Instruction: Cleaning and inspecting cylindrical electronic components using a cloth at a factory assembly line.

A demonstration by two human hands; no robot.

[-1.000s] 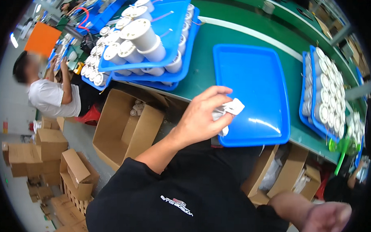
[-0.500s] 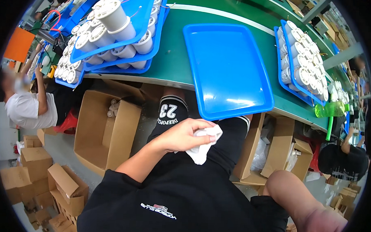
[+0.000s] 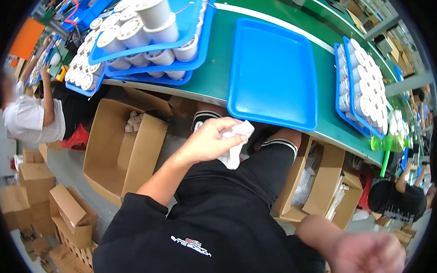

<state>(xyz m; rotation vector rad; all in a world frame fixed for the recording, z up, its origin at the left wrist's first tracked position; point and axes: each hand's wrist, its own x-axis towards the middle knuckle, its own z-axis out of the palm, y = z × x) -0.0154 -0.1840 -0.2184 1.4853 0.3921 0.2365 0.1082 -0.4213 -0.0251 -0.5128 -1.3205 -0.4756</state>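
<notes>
My left hand is closed around a crumpled white cloth above my lap, just off the near edge of the table. Beyond it lies a shallow blue tray with nothing in it, overhanging the table's near edge slightly. Well away at the lower right, my right hand is raised beside my body. Motion smears its fingers, so what they do cannot be made out.
Stacked blue trays of white cylindrical parts stand on the green table at left; more parts fill trays at right. A green bottle is at the far right. Open cardboard boxes flank my legs. Other people sit on both sides.
My left hand, still gripping the cloth, has moved slightly up and left. The right hand has shifted a little and turned its fingers into view. The whole view has also shifted slightly.
</notes>
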